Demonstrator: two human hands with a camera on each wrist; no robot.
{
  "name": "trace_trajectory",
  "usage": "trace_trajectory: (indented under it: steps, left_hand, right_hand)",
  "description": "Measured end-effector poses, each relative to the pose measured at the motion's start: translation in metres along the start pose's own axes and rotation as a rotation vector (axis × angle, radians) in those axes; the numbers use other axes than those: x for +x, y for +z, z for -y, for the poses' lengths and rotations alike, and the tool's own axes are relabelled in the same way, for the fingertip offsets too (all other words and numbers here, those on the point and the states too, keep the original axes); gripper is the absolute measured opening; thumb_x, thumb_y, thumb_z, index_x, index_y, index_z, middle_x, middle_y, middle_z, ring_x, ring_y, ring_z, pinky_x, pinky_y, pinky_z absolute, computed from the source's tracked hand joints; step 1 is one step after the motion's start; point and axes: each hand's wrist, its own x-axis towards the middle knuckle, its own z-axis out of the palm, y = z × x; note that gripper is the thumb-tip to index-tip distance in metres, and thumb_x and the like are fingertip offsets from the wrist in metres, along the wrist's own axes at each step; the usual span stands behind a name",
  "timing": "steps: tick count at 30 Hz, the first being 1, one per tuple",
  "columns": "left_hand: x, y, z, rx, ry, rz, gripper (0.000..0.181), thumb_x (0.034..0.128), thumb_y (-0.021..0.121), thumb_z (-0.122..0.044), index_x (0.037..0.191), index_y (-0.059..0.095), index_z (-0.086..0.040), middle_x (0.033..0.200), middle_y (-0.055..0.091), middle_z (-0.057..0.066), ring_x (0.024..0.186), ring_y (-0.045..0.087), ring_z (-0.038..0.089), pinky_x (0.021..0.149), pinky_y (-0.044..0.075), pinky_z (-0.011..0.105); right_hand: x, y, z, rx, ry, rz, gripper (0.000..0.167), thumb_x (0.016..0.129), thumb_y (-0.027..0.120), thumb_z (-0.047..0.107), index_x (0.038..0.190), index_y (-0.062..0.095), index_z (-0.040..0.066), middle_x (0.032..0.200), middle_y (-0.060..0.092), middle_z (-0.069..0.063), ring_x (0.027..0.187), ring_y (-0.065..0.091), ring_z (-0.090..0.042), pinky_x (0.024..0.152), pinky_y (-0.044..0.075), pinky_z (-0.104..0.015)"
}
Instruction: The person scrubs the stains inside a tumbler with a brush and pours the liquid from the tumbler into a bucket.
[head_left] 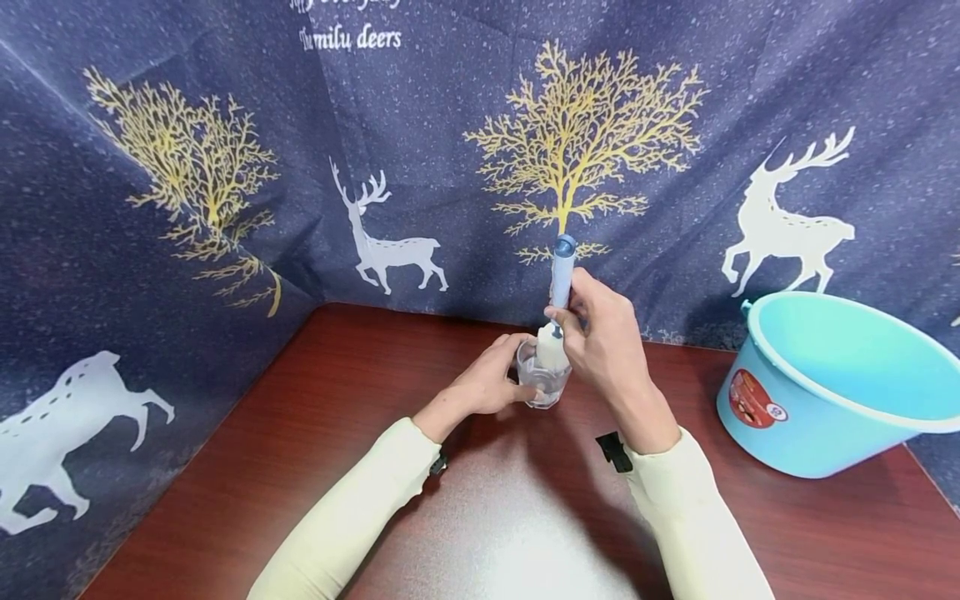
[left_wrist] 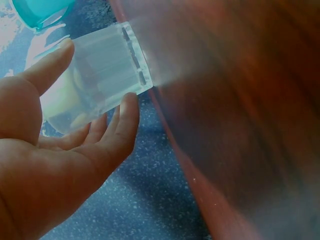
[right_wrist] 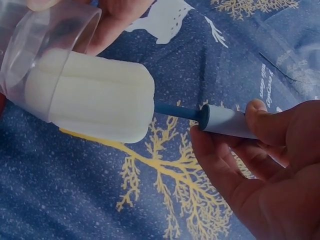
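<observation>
A clear plastic cup [head_left: 543, 385] stands near the back of the table, and my left hand [head_left: 491, 377] grips it round its side. In the left wrist view the thumb and fingers lie on opposite sides of the cup [left_wrist: 107, 70]. My right hand [head_left: 606, 337] holds the blue handle of a sponge cup brush [head_left: 562, 279], the handle pointing up. The brush's white sponge head [right_wrist: 100, 97] is partly inside the cup's mouth, its rear end outside. A thin dark-blue stem joins head and handle in the right wrist view.
At the right of the table stands a light-blue bucket [head_left: 780, 417] with a red label. A dark-blue cloth [head_left: 450, 167] with deer and trees hangs behind the reddish-brown table [head_left: 360, 375]. Dark straps sit at both wrists.
</observation>
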Motion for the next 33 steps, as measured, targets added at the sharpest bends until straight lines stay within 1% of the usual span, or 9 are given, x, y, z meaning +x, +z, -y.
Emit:
trace_trajectory:
  steps: [7, 12, 19, 23, 26, 29, 33]
  left_hand:
    - [-0.001, 0.001, 0.001, -0.012, -0.01, -0.003, 0.077, 0.0859, 0.09, -0.019, 0.15, 0.049, -0.006, 0.134, 0.057, 0.012, 0.12, 0.058, 0.024, 0.108, 0.049, 0.038]
    - [-0.001, 0.0, 0.001, -0.019, -0.004, -0.002, 0.077, 0.0858, 0.09, -0.019, 0.15, 0.049, -0.005, 0.134, 0.057, 0.013, 0.12, 0.058, 0.024, 0.108, 0.049, 0.039]
    - [0.0, 0.001, 0.002, -0.019, 0.0, 0.0, 0.077, 0.0849, 0.09, -0.018, 0.149, 0.05, -0.005, 0.133, 0.057, 0.012, 0.119, 0.058, 0.024, 0.108, 0.049, 0.039]
    - [0.0, 0.001, 0.001, -0.021, -0.005, 0.002, 0.078, 0.0846, 0.091, -0.019, 0.15, 0.05, -0.005, 0.134, 0.057, 0.012, 0.119, 0.059, 0.024, 0.108, 0.049, 0.039]
    - [0.0, 0.001, 0.001, -0.025, -0.01, 0.002, 0.078, 0.0842, 0.091, -0.018, 0.149, 0.05, -0.005, 0.134, 0.057, 0.012, 0.12, 0.059, 0.024, 0.108, 0.049, 0.039]
    - [0.001, 0.001, 0.001, -0.018, -0.012, 0.002, 0.078, 0.0838, 0.091, -0.018, 0.149, 0.05, -0.006, 0.135, 0.057, 0.012, 0.121, 0.058, 0.024, 0.109, 0.048, 0.039]
    - [0.001, 0.001, 0.001, -0.006, -0.01, -0.001, 0.079, 0.0832, 0.091, -0.019, 0.149, 0.05, -0.006, 0.135, 0.058, 0.011, 0.123, 0.057, 0.024, 0.111, 0.047, 0.04]
  right_hand:
    - [-0.001, -0.003, 0.002, -0.02, 0.023, 0.019, 0.022, 0.09, 0.08, -0.001, 0.102, 0.064, 0.006, 0.076, 0.065, -0.007, 0.062, 0.051, -0.02, 0.057, 0.038, -0.035]
    - [0.0, -0.004, 0.005, -0.025, 0.043, 0.033, 0.021, 0.091, 0.08, -0.001, 0.102, 0.064, 0.007, 0.077, 0.066, -0.007, 0.063, 0.052, -0.021, 0.057, 0.039, -0.036]
    - [-0.001, -0.008, 0.006, -0.041, 0.048, 0.023, 0.021, 0.09, 0.08, -0.001, 0.1, 0.062, 0.006, 0.073, 0.064, -0.007, 0.06, 0.047, -0.02, 0.054, 0.037, -0.035]
    - [-0.001, -0.009, 0.007, -0.037, 0.05, 0.022, 0.021, 0.09, 0.08, -0.001, 0.1, 0.062, 0.006, 0.074, 0.067, -0.007, 0.058, 0.048, -0.02, 0.052, 0.036, -0.034]
    - [-0.002, -0.01, 0.008, -0.041, 0.05, 0.021, 0.022, 0.09, 0.08, -0.001, 0.101, 0.062, 0.005, 0.073, 0.067, -0.008, 0.057, 0.048, -0.02, 0.051, 0.036, -0.034]
    - [-0.001, -0.011, 0.008, -0.049, 0.053, 0.02, 0.022, 0.091, 0.08, 0.0, 0.101, 0.061, 0.005, 0.07, 0.065, -0.007, 0.055, 0.044, -0.019, 0.05, 0.034, -0.033]
    - [-0.001, -0.012, 0.009, -0.045, 0.069, 0.023, 0.022, 0.091, 0.08, 0.001, 0.1, 0.06, 0.005, 0.069, 0.065, -0.007, 0.054, 0.044, -0.019, 0.05, 0.033, -0.033]
